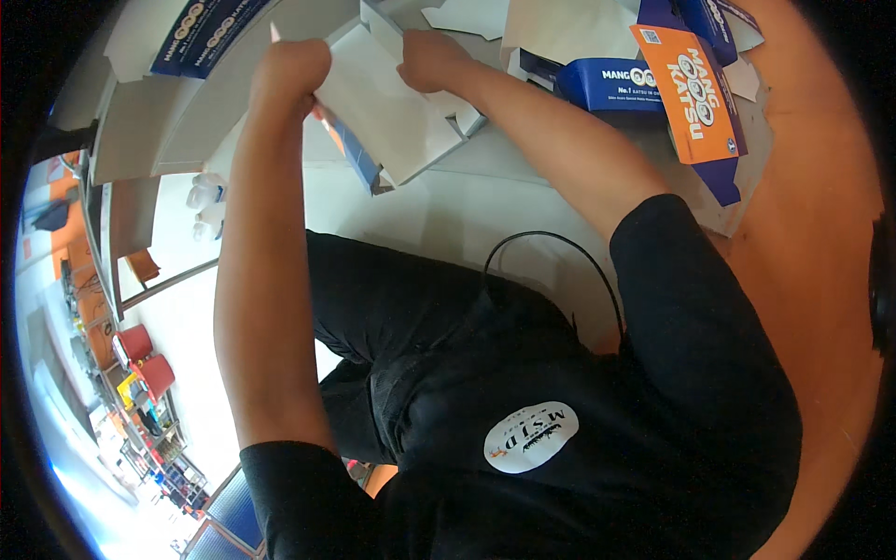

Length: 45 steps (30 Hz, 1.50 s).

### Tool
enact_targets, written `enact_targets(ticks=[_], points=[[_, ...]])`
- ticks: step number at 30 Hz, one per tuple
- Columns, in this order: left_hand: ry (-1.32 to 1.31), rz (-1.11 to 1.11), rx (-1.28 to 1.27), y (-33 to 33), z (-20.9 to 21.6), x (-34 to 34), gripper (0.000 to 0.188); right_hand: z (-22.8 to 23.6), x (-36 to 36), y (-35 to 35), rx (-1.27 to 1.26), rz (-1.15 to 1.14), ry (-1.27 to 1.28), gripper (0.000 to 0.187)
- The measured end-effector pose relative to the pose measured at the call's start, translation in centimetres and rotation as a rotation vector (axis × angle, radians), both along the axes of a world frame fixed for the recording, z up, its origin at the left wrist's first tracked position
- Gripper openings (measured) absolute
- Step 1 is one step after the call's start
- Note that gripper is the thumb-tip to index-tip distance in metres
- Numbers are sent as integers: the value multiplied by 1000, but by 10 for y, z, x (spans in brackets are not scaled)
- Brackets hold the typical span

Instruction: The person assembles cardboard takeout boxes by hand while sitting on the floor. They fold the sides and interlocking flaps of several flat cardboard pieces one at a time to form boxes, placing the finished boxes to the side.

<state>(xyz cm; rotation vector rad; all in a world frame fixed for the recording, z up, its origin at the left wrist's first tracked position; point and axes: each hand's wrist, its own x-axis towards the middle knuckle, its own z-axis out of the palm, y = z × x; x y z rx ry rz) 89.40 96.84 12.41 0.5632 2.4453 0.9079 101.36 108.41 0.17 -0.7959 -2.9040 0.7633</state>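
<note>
- Cardboard carton (392, 103), in the head view, was up between the person's two hands near the top, over the near edge of the pale worktop (523, 152), its plain whitish inside toward the camera and a strip of blue and orange print along its lower left.
- Left hand (292, 73) was curled closed at the carton's left edge and appeared to have hold of it; the fingertips were hidden, so how tight the pinch was could not be told.
- Right hand (435, 62) was bent in at the carton's upper right, fingers mostly folded; whether it gripped the board or only pressed on it could not be told.
- As for progress, the shaping looked partly done: narrow walls stood up along the top and right, while the inside lay uncovered, so closing was judged not yet done.
- Blue cartons (210, 37) lay at upper left; at upper right, an orange panel (693, 98) stood beside a blue box (602, 84), their finish unclear.
</note>
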Motion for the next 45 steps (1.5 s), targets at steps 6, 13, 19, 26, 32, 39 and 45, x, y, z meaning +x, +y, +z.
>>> enact_targets(ticks=[6,13,19,26,32,39,45], points=[[772,-949,-706,30,-17,-45,37,-10,-12,5,13,12,43,47],[399,-223,-294,86,-47,81,46,-128,-33,62,-83,231,388,47],[591,-1,-330,97,-74,96,32,-124,-5,60,-240,229,467,49],[411,-280,-523,12,3,-13,48,-6,34,22,-185,-186,74,57],[484,-266,-718,-48,-29,-68,42,-20,23,15,-163,-216,202,54],[697,-18,-640,-40,-75,-35,45,4,16,-2,-154,-182,34,46],[759,156,-644,26,-76,100,57,21,29,4,-217,-181,-103,49]])
